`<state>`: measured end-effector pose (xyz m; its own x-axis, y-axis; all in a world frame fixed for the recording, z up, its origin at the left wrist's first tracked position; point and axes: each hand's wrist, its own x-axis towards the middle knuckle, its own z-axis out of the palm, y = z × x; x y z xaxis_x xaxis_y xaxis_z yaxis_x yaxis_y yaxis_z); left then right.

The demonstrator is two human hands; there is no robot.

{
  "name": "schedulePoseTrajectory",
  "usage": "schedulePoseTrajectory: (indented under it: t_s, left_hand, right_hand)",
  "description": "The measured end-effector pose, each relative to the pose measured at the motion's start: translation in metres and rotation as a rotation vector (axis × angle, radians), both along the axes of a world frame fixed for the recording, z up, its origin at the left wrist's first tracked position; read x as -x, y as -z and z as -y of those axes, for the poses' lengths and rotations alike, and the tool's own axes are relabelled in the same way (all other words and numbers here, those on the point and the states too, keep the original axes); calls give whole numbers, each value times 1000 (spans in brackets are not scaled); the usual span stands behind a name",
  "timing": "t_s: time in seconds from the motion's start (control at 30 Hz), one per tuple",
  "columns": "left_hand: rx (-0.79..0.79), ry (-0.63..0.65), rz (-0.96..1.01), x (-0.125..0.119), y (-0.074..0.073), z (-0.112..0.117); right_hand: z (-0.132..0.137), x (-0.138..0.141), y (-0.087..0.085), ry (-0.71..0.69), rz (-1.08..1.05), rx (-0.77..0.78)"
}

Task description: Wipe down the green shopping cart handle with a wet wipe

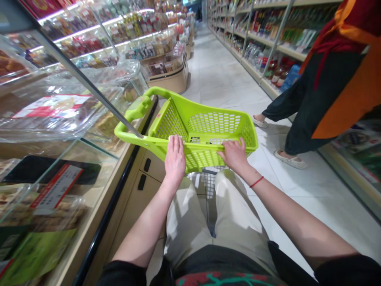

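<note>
A lime-green shopping cart (216,113) stands sideways in front of my legs, its basket holding nothing that I can see. My left hand (175,159) lies over the near rim, fingers together, pressing a small white piece, which looks like a tissue (171,138), against the plastic. Most of that white piece is hidden under the fingers. Farther right, my right hand (235,154) grips the same rim, fingers over the top edge. The cart's handle (139,109) is at its left end.
A display counter (119,186) with packaged food runs along the left, with a metal pole (89,85) slanting across. At right, a person in an orange apron (351,95) stands by stocked shelves (268,43). A tiled aisle (208,59) stretches ahead.
</note>
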<state>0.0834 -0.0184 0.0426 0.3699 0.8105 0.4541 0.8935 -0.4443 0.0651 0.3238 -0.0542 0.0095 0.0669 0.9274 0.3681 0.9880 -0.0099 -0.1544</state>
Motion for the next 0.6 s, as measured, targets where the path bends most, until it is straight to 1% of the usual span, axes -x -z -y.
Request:
schedulePoseTrajectory:
  t_s: [0.07, 0.13, 0.2, 0.27, 0.37, 0.5, 0.6]
  left_hand:
    - [-8, 86, 12, -17, 11, 6]
    - [-24, 155, 3, -32, 19, 12]
    - [-37, 187, -37, -39, 22, 16]
    - [-41, 201, -94, -37, 19, 17]
    - [-45, 175, -161, -19, 7, 12]
    - [-60, 66, -192, 23, -16, 1]
    - [-86, -32, -157, 54, -34, -7]
  right_hand:
    - [-1, 13, -5, -52, 8, -1]
    - [-4, 29, -9, -133, -9, -13]
    - [-8, 44, -11, -182, -39, -26]
    - [-10, 53, -11, -187, -60, -30]
    - [-12, 54, -8, -197, -62, -27]
    - [-13, 49, -6, -216, -63, -37]
    - [-14, 50, -6, -208, -60, -36]
